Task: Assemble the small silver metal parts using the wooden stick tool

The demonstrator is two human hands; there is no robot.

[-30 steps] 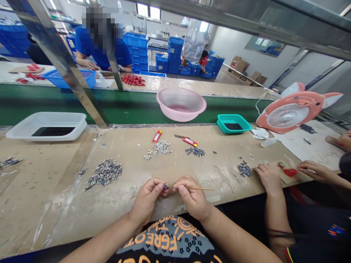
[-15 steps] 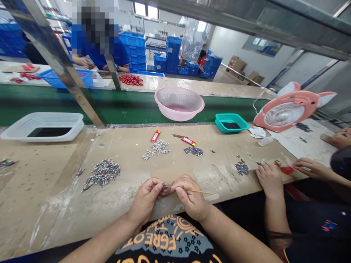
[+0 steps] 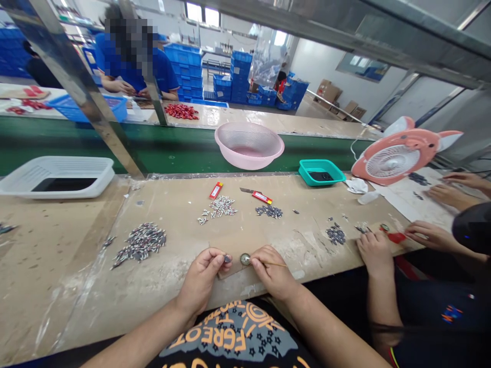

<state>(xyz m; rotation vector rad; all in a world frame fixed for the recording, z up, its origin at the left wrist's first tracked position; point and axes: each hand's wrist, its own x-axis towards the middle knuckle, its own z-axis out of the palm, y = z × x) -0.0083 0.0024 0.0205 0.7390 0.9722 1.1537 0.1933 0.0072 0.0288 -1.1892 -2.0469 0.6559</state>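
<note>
My left hand point(image 3: 203, 276) pinches a small dark grey piece point(image 3: 227, 258) between thumb and fingertips. My right hand point(image 3: 273, 271) is closed around a thin yellowish-brown stick point(image 3: 276, 263), held like a pen. The stick's front end points at a small round cap with a crimped rim point(image 3: 244, 259), which lies between my hands on a cardboard sheet point(image 3: 233, 273). Whether the tip touches the cap's contents I cannot tell. Beyond my hands lie a heap of silvery small pieces point(image 3: 222, 206) and a heap of dark ones point(image 3: 269, 211).
A larger heap of small pieces point(image 3: 140, 243) lies left. Two red blade packets point(image 3: 216, 190) lie ahead. Behind stand a white tray point(image 3: 103, 171), a pink basket point(image 3: 249, 162), a green tray point(image 3: 322, 180) and a pink fan point(image 3: 395, 156). A co-worker's hands point(image 3: 376, 250) are at the right.
My right hand has moved slightly right and away from my left, uncovering the cap. The stick's front end has left the grey piece for the cap.
</note>
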